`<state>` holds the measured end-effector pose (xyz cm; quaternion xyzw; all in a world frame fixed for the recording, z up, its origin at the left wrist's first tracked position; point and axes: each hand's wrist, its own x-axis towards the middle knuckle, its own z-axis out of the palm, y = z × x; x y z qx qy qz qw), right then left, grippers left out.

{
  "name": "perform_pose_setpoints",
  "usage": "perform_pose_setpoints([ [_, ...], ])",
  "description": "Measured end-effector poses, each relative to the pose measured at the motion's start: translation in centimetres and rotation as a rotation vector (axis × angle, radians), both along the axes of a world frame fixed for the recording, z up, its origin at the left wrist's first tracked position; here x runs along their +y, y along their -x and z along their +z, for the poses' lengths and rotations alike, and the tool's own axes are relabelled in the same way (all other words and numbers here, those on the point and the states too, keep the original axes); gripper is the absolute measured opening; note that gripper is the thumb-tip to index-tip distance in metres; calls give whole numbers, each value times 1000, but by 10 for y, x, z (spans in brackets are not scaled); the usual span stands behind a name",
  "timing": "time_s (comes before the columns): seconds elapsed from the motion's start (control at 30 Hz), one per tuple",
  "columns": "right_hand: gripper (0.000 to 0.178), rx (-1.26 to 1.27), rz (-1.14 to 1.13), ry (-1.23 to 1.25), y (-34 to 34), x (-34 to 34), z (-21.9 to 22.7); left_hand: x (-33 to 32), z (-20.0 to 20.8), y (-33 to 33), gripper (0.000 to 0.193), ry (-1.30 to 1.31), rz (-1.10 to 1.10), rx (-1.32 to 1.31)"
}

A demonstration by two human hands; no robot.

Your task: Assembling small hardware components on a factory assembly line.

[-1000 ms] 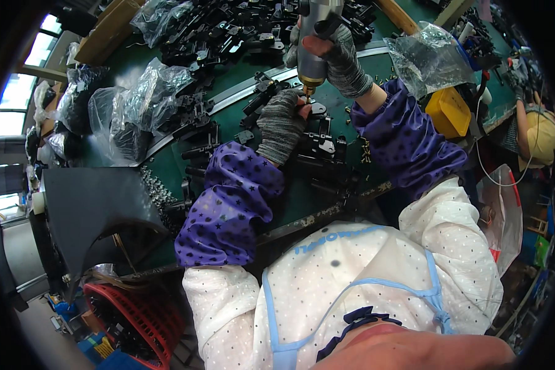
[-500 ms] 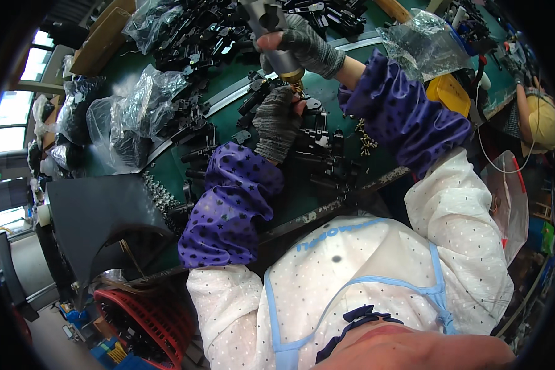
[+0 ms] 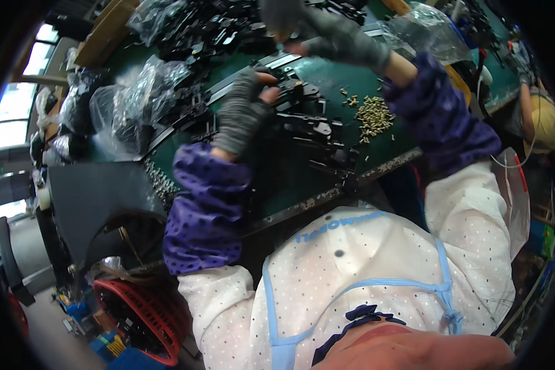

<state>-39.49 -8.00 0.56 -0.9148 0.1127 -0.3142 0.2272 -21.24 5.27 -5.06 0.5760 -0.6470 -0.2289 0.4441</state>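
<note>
Your left hand (image 3: 243,114) has its grip pinched on a black part (image 3: 299,102) on the table (image 3: 345,71); right hand (image 3: 336,37) is wrapped around a blurry tool (image 3: 277,15) just above it.

We see the right hand (image 3: 336,37) motion-blurred; its tool (image 3: 277,15) is cut off by the top edge.
</note>
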Motion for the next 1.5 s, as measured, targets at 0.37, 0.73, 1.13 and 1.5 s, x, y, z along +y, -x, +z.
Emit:
perform_pose_setpoints([
  [0.37,10,910,-505,1,44,35,-77,38,-7,-29,29,-200,52,-967],
  [0.73,13,260,-133,-937,65,57,-51,18,-4,40,26,84,-232,-245],
  [1.13,15,251,-11,-1128,41,68,-61,17,-21,43,22,287,-255,-256],
  [1.5,38,-232,-181,-428,14,16,-27,14,-30,53,24,73,-220,-153],
])
